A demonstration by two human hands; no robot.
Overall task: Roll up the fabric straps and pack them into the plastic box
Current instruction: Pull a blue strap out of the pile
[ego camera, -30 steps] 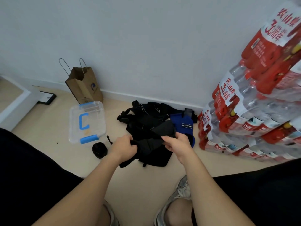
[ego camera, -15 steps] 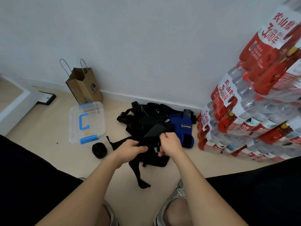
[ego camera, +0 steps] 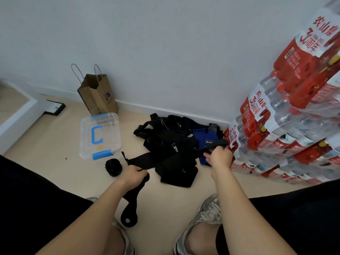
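Observation:
A long black fabric strap [ego camera: 171, 159] is stretched between my two hands above the floor. My left hand [ego camera: 133, 174] grips it near one end, and the loose tail with a loop hangs down past my wrist. My right hand [ego camera: 219, 159] grips the other end, raised to the right. Under the strap lies a heap of black straps [ego camera: 169, 138] with a blue piece [ego camera: 204, 138] among them. A clear plastic box [ego camera: 100, 135] with a blue handle and latch sits closed on the floor to the left. One rolled black strap [ego camera: 113, 167] stands next to the box.
A brown paper bag [ego camera: 98, 96] stands against the white wall behind the box. Stacked packs of red-labelled water bottles [ego camera: 287, 115] fill the right side. My knees and grey shoes [ego camera: 209, 208] are at the bottom. A white step [ego camera: 16, 116] is at the left.
My hands were close together on the bunched strap above the heap. They have moved apart, left hand down-left and right hand to the right, pulling the strap out to its length.

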